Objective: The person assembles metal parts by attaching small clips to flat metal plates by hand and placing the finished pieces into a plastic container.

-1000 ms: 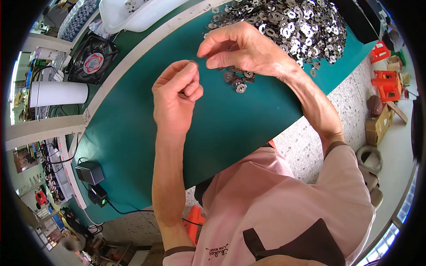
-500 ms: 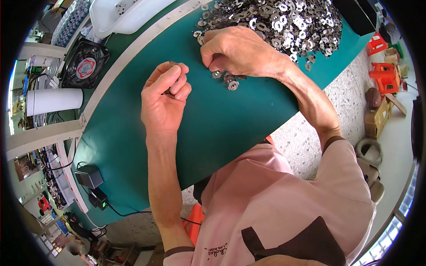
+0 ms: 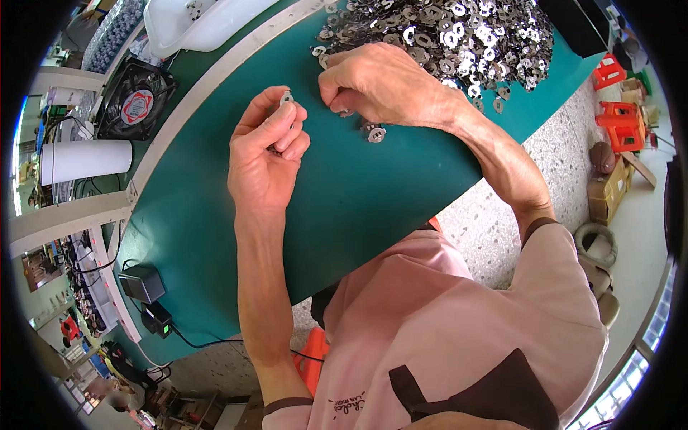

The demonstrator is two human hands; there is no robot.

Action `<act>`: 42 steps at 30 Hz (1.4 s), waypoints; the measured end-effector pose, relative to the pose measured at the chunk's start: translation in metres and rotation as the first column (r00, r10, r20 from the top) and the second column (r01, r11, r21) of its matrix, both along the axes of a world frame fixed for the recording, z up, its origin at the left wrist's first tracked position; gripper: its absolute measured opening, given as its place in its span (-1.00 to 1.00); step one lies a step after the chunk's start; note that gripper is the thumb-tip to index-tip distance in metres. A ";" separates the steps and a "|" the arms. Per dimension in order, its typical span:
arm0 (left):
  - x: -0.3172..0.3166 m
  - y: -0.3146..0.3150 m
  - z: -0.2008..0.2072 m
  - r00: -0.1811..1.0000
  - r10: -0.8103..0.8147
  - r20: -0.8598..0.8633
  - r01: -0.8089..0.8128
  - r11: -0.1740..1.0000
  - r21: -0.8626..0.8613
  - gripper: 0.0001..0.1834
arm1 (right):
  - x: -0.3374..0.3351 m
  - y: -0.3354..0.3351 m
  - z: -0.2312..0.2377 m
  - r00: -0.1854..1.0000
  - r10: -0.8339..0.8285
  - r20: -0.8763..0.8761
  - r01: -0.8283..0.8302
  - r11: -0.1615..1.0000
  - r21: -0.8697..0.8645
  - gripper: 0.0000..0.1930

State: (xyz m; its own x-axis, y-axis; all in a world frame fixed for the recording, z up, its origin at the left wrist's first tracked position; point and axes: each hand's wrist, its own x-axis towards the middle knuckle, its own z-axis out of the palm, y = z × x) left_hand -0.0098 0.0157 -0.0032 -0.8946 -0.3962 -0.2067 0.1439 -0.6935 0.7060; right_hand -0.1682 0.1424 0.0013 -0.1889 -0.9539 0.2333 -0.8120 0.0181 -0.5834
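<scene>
Metal disc (image 3: 287,97), small, silvery and pierced, was pinched between thumb and forefinger in the grip of the left hand (image 3: 261,149), above the flat green surface (image 3: 365,193). A second silvery disc (image 3: 345,112) was partly covered by the curled right hand (image 3: 390,82); whether its grip was closed could not be told. Beyond, a broad heap of shiny metal pieces (image 3: 473,43) was piled.

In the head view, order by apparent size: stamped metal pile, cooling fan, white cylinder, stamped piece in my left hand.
1. Stamped metal pile
2. Cooling fan and white cylinder: too alike to rank
3. Held stamped piece
</scene>
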 end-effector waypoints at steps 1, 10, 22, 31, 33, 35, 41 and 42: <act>0.000 0.001 0.001 1.000 0.007 0.009 -0.007 1.000 -0.013 -0.81 | -0.001 -0.001 -0.002 1.000 0.000 0.000 0.000 1.000 0.000 -0.92; 0.000 0.001 0.003 0.999 0.019 0.040 -0.021 0.999 0.038 -0.78 | -0.003 -0.001 0.019 0.677 0.000 0.736 -0.007 1.000 0.007 -0.87; -0.004 0.015 0.005 0.995 0.064 0.075 -0.053 0.989 -0.136 -0.82 | -0.005 -0.005 0.008 0.124 0.035 0.992 -0.076 0.997 -0.026 -0.84; -0.004 0.019 0.010 0.987 0.137 0.085 -0.109 0.955 -0.276 -0.85 | 0.001 -0.006 0.008 0.132 -0.020 0.991 -0.059 0.998 0.028 -0.85; -0.004 0.019 0.009 0.985 0.158 0.075 -0.129 0.948 -0.292 -0.85 | 0.001 -0.007 0.006 0.131 -0.023 0.991 -0.057 0.998 0.030 -0.85; -0.005 0.021 0.009 0.981 0.184 0.061 -0.156 0.936 -0.317 -0.85 | 0.001 -0.007 0.006 0.130 -0.025 0.991 -0.057 0.998 0.033 -0.85; -0.005 0.024 0.009 0.973 0.230 0.035 -0.194 0.888 -0.417 -0.84 | 0.002 -0.007 0.006 0.135 -0.001 0.991 -0.057 0.998 0.009 -0.84; -0.005 0.024 0.009 0.970 0.240 0.035 -0.201 0.877 -0.436 -0.85 | 0.003 -0.007 0.006 0.134 -0.004 0.991 -0.052 0.999 0.011 -0.84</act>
